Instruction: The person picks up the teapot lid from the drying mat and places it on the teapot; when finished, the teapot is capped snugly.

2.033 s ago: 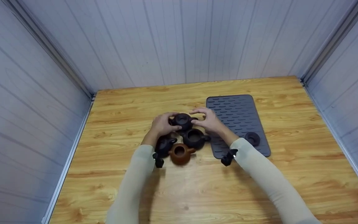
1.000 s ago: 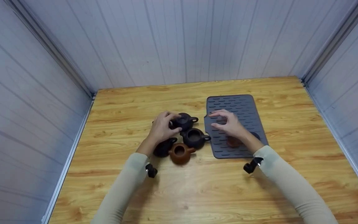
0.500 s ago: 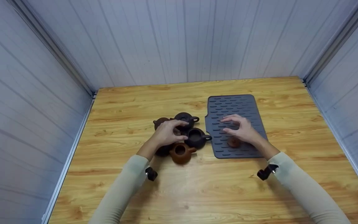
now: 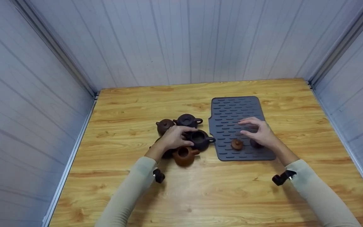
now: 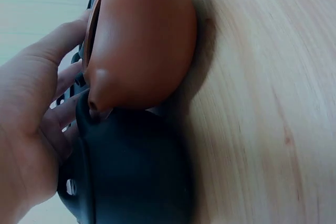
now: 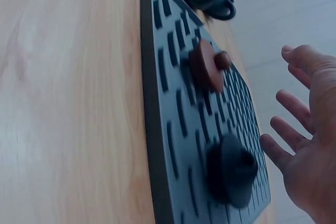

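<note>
My left hand [image 4: 177, 137] hovers over the teapot cluster, thumb and fingers parted at the lidless black teapot [image 4: 203, 144]. Nearer to me stands an orange-brown teapot [image 4: 183, 160], also without its lid. A black teapot [image 5: 136, 166] is mostly hidden under the left hand in the head view. Behind the hand are a lidded brown teapot [image 4: 165, 125] and a lidded black teapot [image 4: 187, 119]. My right hand [image 4: 261, 135] is held with fingers apart above the grey mat [image 4: 228, 110], holding nothing. Beneath it lies a dark lid [image 6: 231, 171], beside a brown lid [image 6: 206, 66].
The wooden tabletop [image 4: 200, 195] is bounded by a pale panel wall [image 4: 181, 47] at the back and others at both sides. The teapots stand close together, left of the mat.
My left hand has left the lidded black teapot and come nearer, toward the lidless black one. My right hand has moved from that lidded teapot rightward across the mat, uncovering the brown lid.
</note>
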A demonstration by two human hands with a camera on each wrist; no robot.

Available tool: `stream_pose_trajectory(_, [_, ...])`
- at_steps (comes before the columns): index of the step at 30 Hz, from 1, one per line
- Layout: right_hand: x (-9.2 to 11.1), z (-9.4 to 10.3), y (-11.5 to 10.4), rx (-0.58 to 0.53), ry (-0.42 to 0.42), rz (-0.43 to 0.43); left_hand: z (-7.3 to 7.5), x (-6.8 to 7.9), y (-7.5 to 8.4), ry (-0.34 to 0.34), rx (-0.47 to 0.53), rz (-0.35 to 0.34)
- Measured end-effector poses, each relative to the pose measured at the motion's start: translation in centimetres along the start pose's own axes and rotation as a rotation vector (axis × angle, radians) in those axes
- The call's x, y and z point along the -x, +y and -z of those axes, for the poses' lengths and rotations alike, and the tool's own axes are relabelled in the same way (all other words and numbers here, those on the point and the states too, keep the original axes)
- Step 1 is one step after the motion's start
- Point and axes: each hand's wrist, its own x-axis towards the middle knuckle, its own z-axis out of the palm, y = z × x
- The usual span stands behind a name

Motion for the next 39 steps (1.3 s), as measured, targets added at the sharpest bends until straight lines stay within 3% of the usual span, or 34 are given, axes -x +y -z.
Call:
stream_pose_trajectory(7, [1.3,1.9,0.9,-0.008,0.045,0.004,-0.6,-0.7,-1.0,0.018,-0.018,-0.045])
stream_pose_trajectory(14, [2.7,3.1,2.3,-0.024,0.074,0.020,-0.1,-0.2,-0.1,0.005,0.015,0.004])
stream_pose_trajectory(19, [3.5,3.8,2.8,-0.017,0.065,-0.017,-0.2,-0.2,-0.1,0.012,0.011,0.017])
stream_pose_trajectory(26, [4.9,3.7,3.5,0.076,0.064,-0.042,-0.2,-0.4,0.0,-0.004,0.024,0.036])
stream_pose_trajectory(33, [5.6,3.1,4.6,0.056,0.089,-0.013,-0.2,-0.5,-0.2,-0.007,0.043,0.024])
stream_pose_trajectory(39, [5.8,2.8,4.9,0.034,0.107,-0.006,-0.8,-0.9,-1.6,-0.004,0.044,0.003])
